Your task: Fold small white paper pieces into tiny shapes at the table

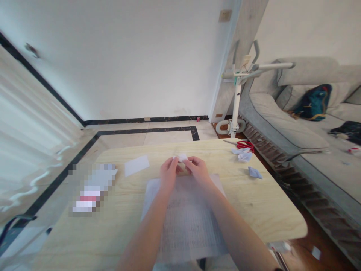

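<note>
Both hands meet above the far half of a wooden table, pinching one small white piece of paper (182,157) between them. My left hand (169,171) grips its left side with thumb and fingers. On the right side, my right hand (199,169) is closed on the same paper. Its exact folds are partly hidden by the fingers. Under my forearms lies a large printed sheet (188,222), blurred. A blank white sheet (137,165) rests left of my hands. Folded paper pieces (244,155) and a small bluish folded paper (255,172) lie to the right.
Red-handled scissors (244,145) lie at the table's (270,210) far right edge. A pixelated item (96,188) is on the left side. Beyond the table stand a white exercise frame (236,101) and a grey sofa (287,128) with a backpack (314,101).
</note>
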Motion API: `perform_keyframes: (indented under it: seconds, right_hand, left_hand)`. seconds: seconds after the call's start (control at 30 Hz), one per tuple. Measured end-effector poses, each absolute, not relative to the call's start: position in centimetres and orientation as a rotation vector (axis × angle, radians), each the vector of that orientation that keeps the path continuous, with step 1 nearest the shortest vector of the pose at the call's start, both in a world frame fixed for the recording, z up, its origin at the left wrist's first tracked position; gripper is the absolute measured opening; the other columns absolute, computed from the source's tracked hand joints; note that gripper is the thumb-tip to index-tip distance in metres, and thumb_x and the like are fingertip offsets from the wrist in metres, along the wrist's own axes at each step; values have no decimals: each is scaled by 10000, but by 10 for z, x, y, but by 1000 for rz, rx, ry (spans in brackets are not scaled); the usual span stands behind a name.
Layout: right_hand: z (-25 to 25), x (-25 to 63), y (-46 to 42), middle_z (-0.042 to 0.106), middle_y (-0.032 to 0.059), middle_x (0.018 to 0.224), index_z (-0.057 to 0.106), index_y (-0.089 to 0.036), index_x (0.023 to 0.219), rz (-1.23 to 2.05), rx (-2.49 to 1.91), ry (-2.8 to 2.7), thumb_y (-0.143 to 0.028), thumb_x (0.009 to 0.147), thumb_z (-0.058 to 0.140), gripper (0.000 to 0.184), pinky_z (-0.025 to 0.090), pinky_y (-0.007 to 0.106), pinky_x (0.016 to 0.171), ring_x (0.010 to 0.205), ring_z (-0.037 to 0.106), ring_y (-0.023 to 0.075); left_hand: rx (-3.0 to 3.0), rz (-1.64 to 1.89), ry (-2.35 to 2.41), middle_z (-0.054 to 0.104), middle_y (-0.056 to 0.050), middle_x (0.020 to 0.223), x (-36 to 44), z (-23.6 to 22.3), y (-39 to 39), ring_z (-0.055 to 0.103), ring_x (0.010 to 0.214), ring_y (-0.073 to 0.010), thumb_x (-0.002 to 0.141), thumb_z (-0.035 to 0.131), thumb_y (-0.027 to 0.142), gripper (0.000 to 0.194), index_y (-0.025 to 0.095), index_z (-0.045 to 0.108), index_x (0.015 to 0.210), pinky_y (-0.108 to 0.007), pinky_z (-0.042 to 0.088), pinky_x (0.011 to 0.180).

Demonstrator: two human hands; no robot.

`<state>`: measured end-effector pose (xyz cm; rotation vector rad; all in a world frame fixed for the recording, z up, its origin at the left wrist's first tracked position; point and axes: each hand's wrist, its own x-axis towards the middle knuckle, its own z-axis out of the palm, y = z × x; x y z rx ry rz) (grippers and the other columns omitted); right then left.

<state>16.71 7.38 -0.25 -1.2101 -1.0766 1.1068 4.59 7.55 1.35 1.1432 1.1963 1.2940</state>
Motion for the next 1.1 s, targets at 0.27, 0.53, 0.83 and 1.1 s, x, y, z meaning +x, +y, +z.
perform_keyframes:
  seconds: [0.27, 0.53, 0.83, 1.1]
  right_hand:
    - [2, 165, 71, 522, -36, 486, 615, -180, 733, 1167, -1199, -1058, -424, 665, 662, 258, 316, 221, 427, 434, 427, 98]
    - [-3, 166, 73, 480, -48, 491, 601, -172, 686, 1092, -1214, -1049, -422, 685, 638, 252, 280, 223, 434, 437, 390, 87]
    - [5, 165, 71, 471, -49, 490, 556, -173, 627, 1121, -1187, -1006, -385, 684, 628, 232, 269, 221, 431, 439, 382, 83]
    - [5, 167, 72, 450, -47, 479, 506, -182, 586, 1096, -1202, -968, -451, 684, 633, 313, 283, 223, 434, 434, 377, 82]
  left_hand:
    - [981, 1280, 1062, 647, -30, 696, 46, 7, 78, 581, 560, -115, 753, 578, 491, 360, 146, 652, 827, -218, 414, 514]
    - [983, 1252, 1084, 581, 0, 593, 48, 2, 78, 521, 510, -93, 736, 611, 475, 343, 137, 641, 783, -204, 386, 486]
    - [1043, 1185, 1161, 608, -9, 653, 51, 11, 74, 531, 532, -100, 681, 650, 466, 344, 134, 627, 766, -211, 400, 496]
    - [1107, 1181, 1124, 511, 32, 536, 52, 15, 71, 477, 500, -89, 715, 624, 475, 341, 152, 553, 633, -212, 362, 491]
